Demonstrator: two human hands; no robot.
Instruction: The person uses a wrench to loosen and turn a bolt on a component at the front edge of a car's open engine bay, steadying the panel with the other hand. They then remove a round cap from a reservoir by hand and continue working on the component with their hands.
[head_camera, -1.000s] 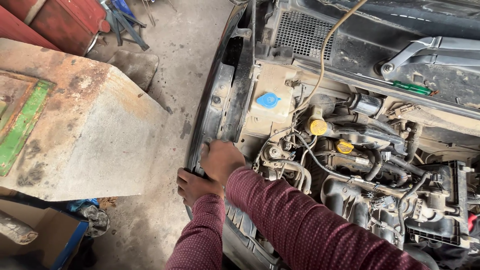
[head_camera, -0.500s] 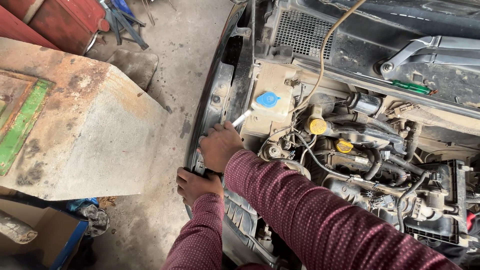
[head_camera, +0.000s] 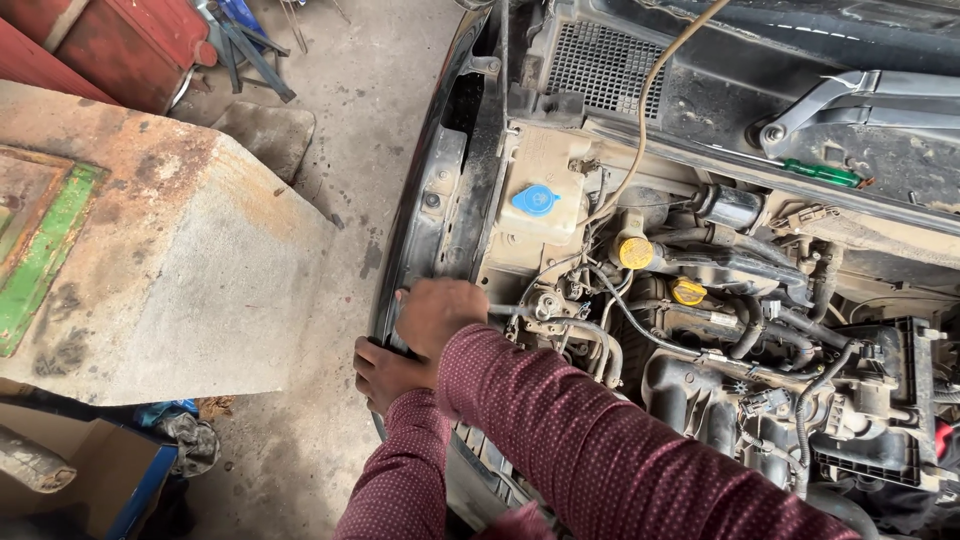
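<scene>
I lean over an open car engine bay (head_camera: 720, 330). My right hand (head_camera: 438, 315) is closed round a slim silver metal tool (head_camera: 508, 310); its shaft points right toward the hoses and fittings beside the white reservoir with a blue cap (head_camera: 536, 198). My left hand (head_camera: 385, 372) sits just below and left of the right hand, with its fingers curled over the edge of the black side panel (head_camera: 440, 215). Both sleeves are maroon with small dots. The tool's tip is hidden among the hoses.
Two yellow caps (head_camera: 636, 252) (head_camera: 688, 292) sit mid-bay. A green-handled screwdriver (head_camera: 820, 172) lies near the wiper arm (head_camera: 850, 95). On the concrete floor to the left stands a big rusty block (head_camera: 170, 270), with a red drum (head_camera: 120, 50) behind it and a cardboard box (head_camera: 70, 490) below.
My right hand rose along the panel with the tool pointing up and right, then came back down; the tool now points right. My left hand stayed on the panel edge.
</scene>
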